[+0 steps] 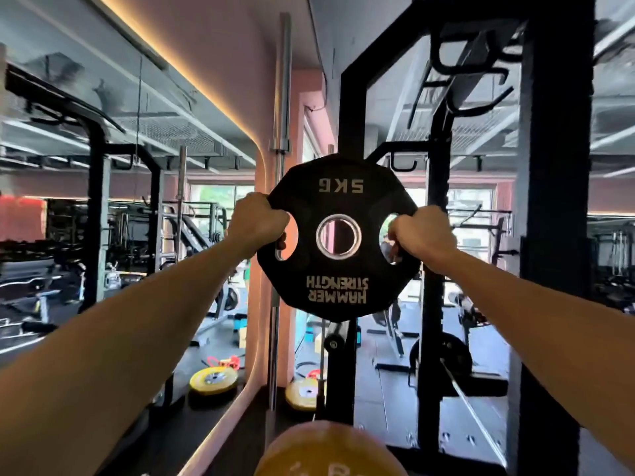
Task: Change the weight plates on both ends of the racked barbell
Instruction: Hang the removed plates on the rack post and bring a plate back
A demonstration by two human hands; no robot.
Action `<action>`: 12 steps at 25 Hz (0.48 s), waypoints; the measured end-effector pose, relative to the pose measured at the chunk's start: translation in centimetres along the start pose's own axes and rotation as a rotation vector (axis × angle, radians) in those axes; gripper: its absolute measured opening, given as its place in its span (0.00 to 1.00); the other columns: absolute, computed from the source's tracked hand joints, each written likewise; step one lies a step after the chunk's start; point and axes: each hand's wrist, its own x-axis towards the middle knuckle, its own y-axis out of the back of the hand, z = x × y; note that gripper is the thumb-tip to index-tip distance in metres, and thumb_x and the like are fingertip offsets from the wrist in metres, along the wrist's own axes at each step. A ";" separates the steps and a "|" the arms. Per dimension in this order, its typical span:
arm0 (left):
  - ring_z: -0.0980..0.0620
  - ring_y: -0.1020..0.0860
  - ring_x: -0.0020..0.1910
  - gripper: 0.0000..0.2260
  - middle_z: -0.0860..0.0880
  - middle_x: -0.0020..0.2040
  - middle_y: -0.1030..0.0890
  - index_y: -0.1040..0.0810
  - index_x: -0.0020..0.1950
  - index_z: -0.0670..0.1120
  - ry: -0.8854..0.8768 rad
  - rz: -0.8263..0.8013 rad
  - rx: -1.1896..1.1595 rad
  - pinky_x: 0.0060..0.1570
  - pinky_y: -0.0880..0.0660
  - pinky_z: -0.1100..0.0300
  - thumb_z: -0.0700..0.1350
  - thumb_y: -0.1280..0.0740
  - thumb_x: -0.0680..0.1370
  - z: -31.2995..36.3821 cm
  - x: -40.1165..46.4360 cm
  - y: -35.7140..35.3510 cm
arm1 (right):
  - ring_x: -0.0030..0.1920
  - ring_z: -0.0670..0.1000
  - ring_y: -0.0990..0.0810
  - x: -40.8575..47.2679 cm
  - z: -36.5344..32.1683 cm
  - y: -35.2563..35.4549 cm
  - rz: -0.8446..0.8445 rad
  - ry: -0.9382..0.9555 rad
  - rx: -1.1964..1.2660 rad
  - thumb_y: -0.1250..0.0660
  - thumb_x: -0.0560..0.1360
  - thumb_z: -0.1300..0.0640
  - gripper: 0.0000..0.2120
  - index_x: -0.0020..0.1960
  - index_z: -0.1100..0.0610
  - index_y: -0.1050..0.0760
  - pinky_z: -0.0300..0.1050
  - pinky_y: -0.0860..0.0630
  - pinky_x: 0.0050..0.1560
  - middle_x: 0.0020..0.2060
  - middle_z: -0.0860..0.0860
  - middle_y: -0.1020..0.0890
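Two hands carry one black plate (338,237) marked 5 KG, held up at arm's length in front of the face with its flat side toward the camera and its print upside down; the left hand (256,221) curls over the plate's left rim with fingers hooked through the left grip hole, and the right hand (424,231) curls over the right rim the same way through the right hole; so the plate sits squarely between the two hands, neither hand nearer than the other.

What the coming move turns on is the round steel-ringed hole at the plate's middle, whose axis points straight away from the person; through it only a pink wall shows, not a bar end; the plate hangs free in front of the black rack upright (350,108), on no peg or sleeve that I can make out.

A slanting steel bar (470,410) shows low right, well below the plate; whether that is the racked barbell I cannot tell; a yellow plate (213,380) lies on the floor, lower left.
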 end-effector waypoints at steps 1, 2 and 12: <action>0.58 0.24 0.18 0.09 0.53 0.16 0.26 0.24 0.30 0.41 -0.013 -0.004 -0.023 0.21 0.31 0.68 0.35 0.34 0.71 0.6 1.2 -0.2 | 0.40 0.59 0.18 1.4 -0.5 -0.1 0.015 0.000 0.015 0.32 0.64 0.53 0.14 0.41 0.64 0.22 0.49 0.21 0.46 0.39 0.56 0.18; 0.59 0.25 0.17 0.09 0.53 0.16 0.26 0.24 0.30 0.40 -0.027 -0.003 -0.037 0.21 0.32 0.69 0.34 0.35 0.71 1.1 2.2 -0.3 | 0.38 0.59 0.17 2.6 -0.9 -0.1 0.022 -0.005 0.039 0.33 0.62 0.52 0.15 0.40 0.64 0.22 0.51 0.19 0.47 0.37 0.56 0.17; 0.63 0.27 0.15 0.11 0.55 0.14 0.30 0.28 0.31 0.39 -0.126 0.017 -0.114 0.14 0.37 0.70 0.32 0.35 0.74 3.2 11.4 -1.4 | 0.33 0.62 0.16 11.4 -4.9 -1.2 0.019 0.065 0.126 0.36 0.53 0.57 0.15 0.34 0.66 0.21 0.63 0.17 0.45 0.24 0.56 0.18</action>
